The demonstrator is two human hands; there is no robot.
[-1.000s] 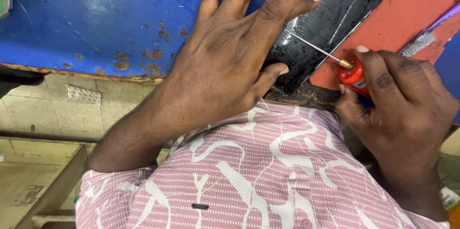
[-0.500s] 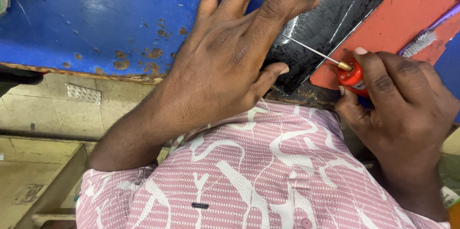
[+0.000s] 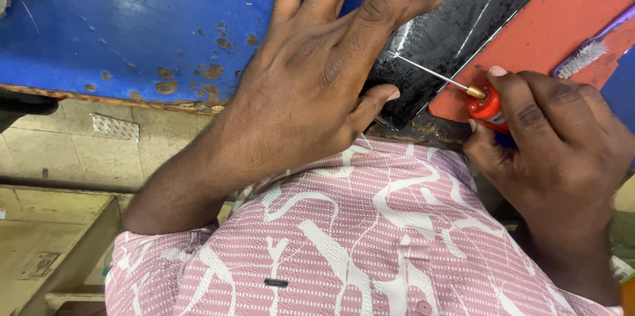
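Flat left hand [image 3: 311, 84], glossy black phone [image 3: 456, 22], needle-tipped bottle [image 3: 486, 106]

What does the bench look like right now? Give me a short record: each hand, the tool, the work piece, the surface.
left hand: spread flat, pressing down on the black phone panel
right hand: gripping a small red bottle
tool: the bottle's thin metal needle lies across the panel, tip near the left fingers
surface: panel rests on a red mat, beside a blue worn tabletop
nearby: purple toothbrush on the mat
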